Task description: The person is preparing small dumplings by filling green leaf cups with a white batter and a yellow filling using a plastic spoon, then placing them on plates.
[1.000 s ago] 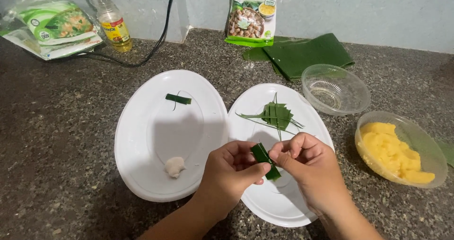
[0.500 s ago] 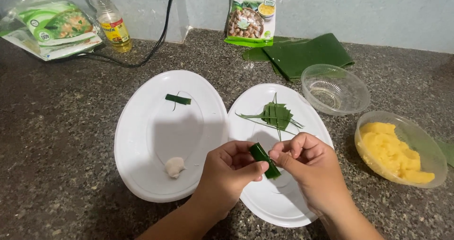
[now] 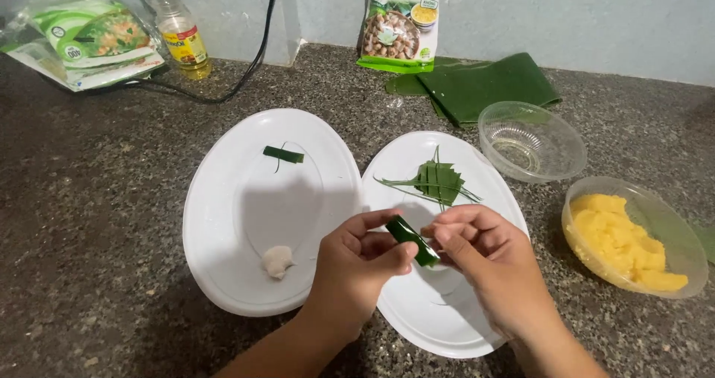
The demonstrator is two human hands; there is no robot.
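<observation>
Speckled dark stone counter bearing two white plates, two clear bowls, folded leaves, packets, bottle.

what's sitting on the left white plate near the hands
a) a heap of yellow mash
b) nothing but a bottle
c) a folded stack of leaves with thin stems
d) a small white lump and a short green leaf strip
d: the left white plate bears a small white lump near its lower part and a short green leaf strip near its top, while both hands work a folded leaf piece over the other plate.
</observation>
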